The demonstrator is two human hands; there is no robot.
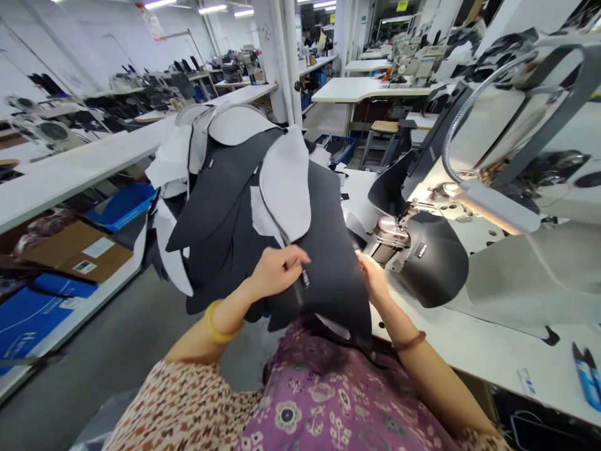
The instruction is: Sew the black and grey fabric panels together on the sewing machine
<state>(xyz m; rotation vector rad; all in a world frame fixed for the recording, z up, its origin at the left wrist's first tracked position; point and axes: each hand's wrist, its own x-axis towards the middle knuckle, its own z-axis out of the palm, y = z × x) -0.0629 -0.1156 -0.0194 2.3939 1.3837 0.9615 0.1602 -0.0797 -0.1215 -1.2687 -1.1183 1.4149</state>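
Observation:
A black sheet-material panel (328,219) with a small white-lettered tag lies over a stack in front of me. My left hand (277,272) is closed in a pinch at the panel's left side, close to the tag. My right hand (374,279) grips the panel's right edge, its fingertips partly hidden. More black panels (230,169) with white-backed pieces (286,188) drape in an overlapping pile to the left. Just right of my right hand, another black piece (434,263) with a white-lettered tag sits under the needle area of a sewing machine (394,232).
A lit lamp (498,207) on a flexible neck hangs over the machine. Blue-handled snips (586,376) rest on the white table (498,338) at right. To the left are a long white bench (84,169), a cardboard box (79,250) and blue bins (42,313).

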